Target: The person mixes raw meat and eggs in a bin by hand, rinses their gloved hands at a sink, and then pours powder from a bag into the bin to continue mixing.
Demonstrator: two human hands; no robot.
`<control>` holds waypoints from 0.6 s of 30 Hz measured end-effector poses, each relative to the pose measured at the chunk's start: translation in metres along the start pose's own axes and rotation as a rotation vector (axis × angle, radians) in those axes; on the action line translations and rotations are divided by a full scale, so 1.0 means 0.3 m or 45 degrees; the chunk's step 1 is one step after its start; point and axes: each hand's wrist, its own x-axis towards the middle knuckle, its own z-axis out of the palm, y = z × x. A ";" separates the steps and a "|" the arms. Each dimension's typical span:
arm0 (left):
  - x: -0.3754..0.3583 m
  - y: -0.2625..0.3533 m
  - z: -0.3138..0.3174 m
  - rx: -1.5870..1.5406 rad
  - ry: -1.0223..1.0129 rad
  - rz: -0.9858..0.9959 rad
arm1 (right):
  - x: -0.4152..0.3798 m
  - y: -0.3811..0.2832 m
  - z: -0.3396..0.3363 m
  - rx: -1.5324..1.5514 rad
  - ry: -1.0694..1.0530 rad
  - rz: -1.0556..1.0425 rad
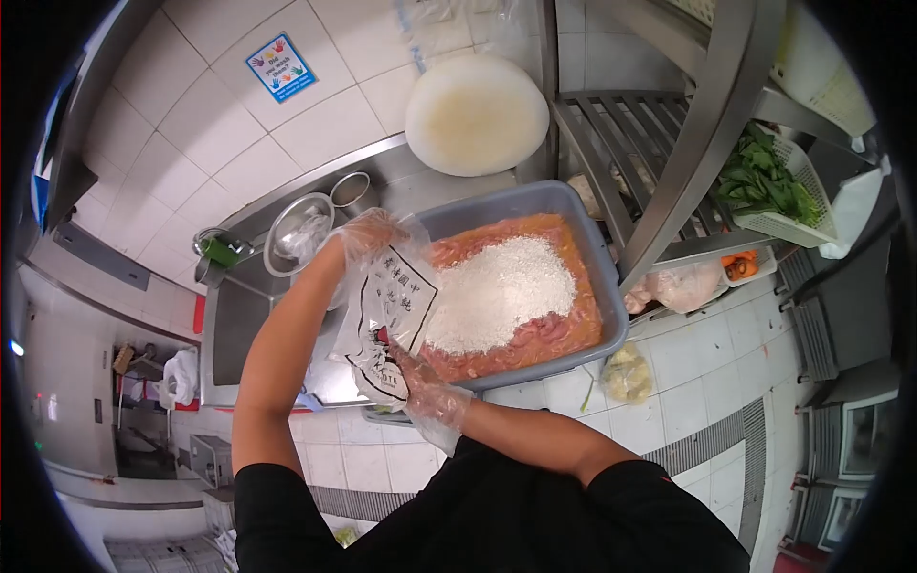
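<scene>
My left hand (374, 235), in a clear plastic glove, grips the upper end of a printed plastic bag (390, 296). Lower down, my right hand (430, 390), also gloved, is closed on the bag's other end. The bag hangs tilted at the left side of a grey tub (616, 286), its mouth not clearly visible. Inside the tub, a wide heap of white powder (506, 286) lies over raw, pinkish-orange meat pieces (554, 341).
The tub rests on a metal sink counter (229, 315). Behind it are a metal bowl (287, 234), a metal pot (354, 194) and a round white board (478, 115). At the right, a slatted metal rack (659, 143) stands near a basket of green leaves (802, 196). A bagged item (627, 374) lies beyond the tub.
</scene>
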 end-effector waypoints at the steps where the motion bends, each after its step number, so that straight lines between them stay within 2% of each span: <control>1: -0.016 0.040 -0.039 -0.339 -0.079 -0.199 | 0.016 0.004 -0.007 0.015 -0.019 -0.005; 2: -0.032 0.064 -0.079 -0.347 -0.070 -0.172 | 0.020 -0.004 -0.006 0.005 -0.004 -0.027; 4: -0.054 0.099 -0.150 -0.968 0.035 -0.620 | 0.017 -0.046 -0.002 -0.045 0.019 0.018; 5: -0.071 0.090 -0.165 -1.187 0.140 -0.622 | 0.006 -0.073 -0.004 -0.220 -0.021 -0.142; 6: -0.110 0.147 -0.207 -1.194 0.139 -0.601 | -0.016 -0.109 0.029 -0.227 -0.010 -0.158; 8: -0.197 0.277 -0.304 -1.390 0.544 -0.573 | -0.063 -0.181 0.120 -0.446 0.421 0.007; 9: -0.195 0.256 -0.318 -1.389 0.545 -0.558 | -0.041 -0.187 0.069 -0.454 0.189 -0.138; 10: -0.195 0.217 -0.337 -1.430 0.616 -0.497 | 0.018 -0.201 0.002 -0.460 0.187 -0.153; 12: -0.181 0.094 -0.378 -1.473 0.703 -0.428 | 0.128 -0.244 -0.100 -0.643 0.280 -0.723; 14: -0.126 -0.064 -0.431 -0.881 0.864 0.213 | 0.059 -0.319 -0.064 -0.685 0.371 -0.752; 18: -0.017 -0.052 -0.632 -1.003 0.698 0.031 | -0.117 -0.417 -0.041 -0.625 0.413 -0.765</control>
